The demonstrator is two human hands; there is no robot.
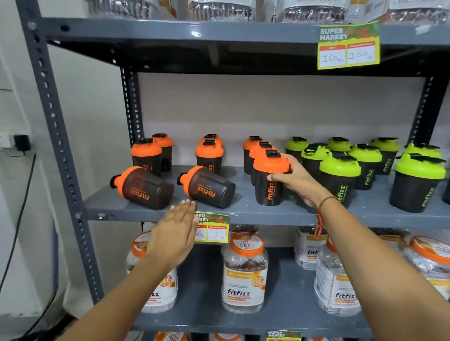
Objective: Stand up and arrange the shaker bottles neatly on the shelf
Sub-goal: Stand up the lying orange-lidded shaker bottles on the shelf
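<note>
On the grey middle shelf (pixel 242 211) stand dark shaker bottles with orange lids on the left and green lids (pixel 339 177) on the right. Two orange-lidded shakers lie on their sides near the front edge, one at the left (pixel 143 187) and one beside it (pixel 208 186). My right hand (pixel 297 182) grips an upright orange-lidded shaker (pixel 269 181) at the front of a row. My left hand (pixel 175 230) is flat and open, fingers together, just below the shelf edge in front of the lying shakers, touching nothing.
Clear jars with orange lids (pixel 244 274) fill the shelf below, and more jars sit on the top shelf (pixel 221 4). Price tags (pixel 348 47) hang on the shelf edges. The grey upright post (pixel 59 144) is at the left, with a wall socket and cable (pixel 20 142) beyond.
</note>
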